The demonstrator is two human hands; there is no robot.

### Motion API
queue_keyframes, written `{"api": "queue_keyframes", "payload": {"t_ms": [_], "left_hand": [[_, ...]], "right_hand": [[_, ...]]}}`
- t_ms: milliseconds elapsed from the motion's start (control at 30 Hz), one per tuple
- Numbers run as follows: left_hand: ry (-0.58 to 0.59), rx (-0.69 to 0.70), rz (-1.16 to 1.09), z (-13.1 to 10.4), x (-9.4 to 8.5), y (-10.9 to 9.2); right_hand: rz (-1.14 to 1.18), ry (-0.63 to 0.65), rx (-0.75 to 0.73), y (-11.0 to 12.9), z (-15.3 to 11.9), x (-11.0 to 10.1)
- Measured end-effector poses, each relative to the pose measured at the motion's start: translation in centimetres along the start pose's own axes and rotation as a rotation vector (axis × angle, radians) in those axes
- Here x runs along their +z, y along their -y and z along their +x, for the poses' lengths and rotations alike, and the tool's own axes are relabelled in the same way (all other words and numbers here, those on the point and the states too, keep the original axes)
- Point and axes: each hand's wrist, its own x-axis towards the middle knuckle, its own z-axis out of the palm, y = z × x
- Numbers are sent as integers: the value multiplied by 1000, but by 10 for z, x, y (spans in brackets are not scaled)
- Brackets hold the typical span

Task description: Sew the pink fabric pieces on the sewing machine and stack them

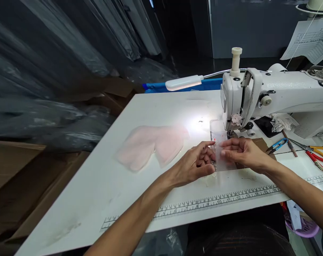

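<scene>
My left hand point(197, 163) is beside the sewing machine's needle area, its fingers curled inward. Small shiny bits show at its fingertips, but what it grips is hidden. Close by on the right, my right hand point(243, 153) pinches the edge of a pale, see-through strip of material point(218, 160) between thumb and fingers. Both hands are just in front of the presser foot point(229, 134) of a white sewing machine point(281, 89). A sheer pink fabric piece point(142, 145) lies flat on the table, left of my hands.
A ruler scale point(204, 205) runs along the front edge of the white table point(97, 177). Blue thread snips point(277, 145), orange-handled scissors point(321, 149) and a red-handled tool point(317, 161) lie at right. A lamp point(184, 82) shines from behind. Cardboard boxes point(17, 160) stand left.
</scene>
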Motion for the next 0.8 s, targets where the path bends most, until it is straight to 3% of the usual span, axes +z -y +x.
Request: {"api": "queue_keyframes", "payload": {"t_ms": [67, 167, 267, 367, 500, 633, 800], "left_hand": [[-94, -123, 2, 0, 3, -2], [-190, -222, 19, 1, 10, -2], [-220, -232, 27, 2, 16, -1], [-297, -199, 84, 3, 19, -1], [-414, -219, 143, 6, 16, -1], [-396, -326, 50, 10, 7, 1], [-412, -332, -28, 13, 3, 1]], "right_hand": [[-57, 33, -35, -1, 2, -4], [-476, -77, -202, -9, -2, -22], [-963, -81, -493, -25, -8, -38], [-1227, -3, -685, -38, -6, -46], [-1272, 8, -692, -43, 5, -51], [-1205, 2, -673, -42, 9, -55], [-1173, -37, -696, -48, 8, -55]]}}
